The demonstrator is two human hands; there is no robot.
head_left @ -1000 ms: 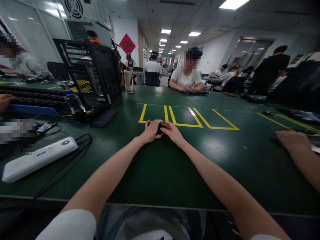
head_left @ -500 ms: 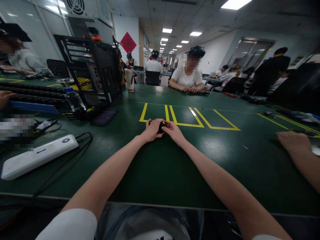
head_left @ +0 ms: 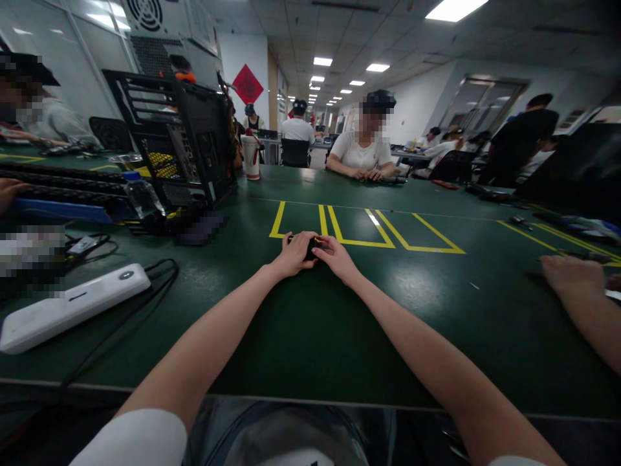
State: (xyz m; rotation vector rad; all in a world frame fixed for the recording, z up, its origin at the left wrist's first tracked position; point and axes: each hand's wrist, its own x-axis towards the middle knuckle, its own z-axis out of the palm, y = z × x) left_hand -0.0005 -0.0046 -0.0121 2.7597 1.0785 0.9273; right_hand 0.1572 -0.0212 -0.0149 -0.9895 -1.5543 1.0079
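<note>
My left hand (head_left: 295, 254) is wrapped over a small black object (head_left: 310, 251) at the middle of the green table (head_left: 310, 336). Only a dark patch with a touch of yellow shows between my fingers, so its kind is hidden. Thumb and fingers of my right hand (head_left: 337, 257) pinch together at the object's right side. Both hands sit close together, just in front of the yellow tape outlines (head_left: 359, 244).
On the left are a white power strip (head_left: 75, 307) with a black cable, a water bottle (head_left: 143, 196) and a black computer case (head_left: 194, 136). A paper cup (head_left: 251, 158) stands behind. Another person's hand (head_left: 575, 275) rests at right; a person (head_left: 363, 149) sits opposite.
My hands stay almost in the same place around the black object. The view has shifted very slightly, and the neighbour's hand at right has moved a little.
</note>
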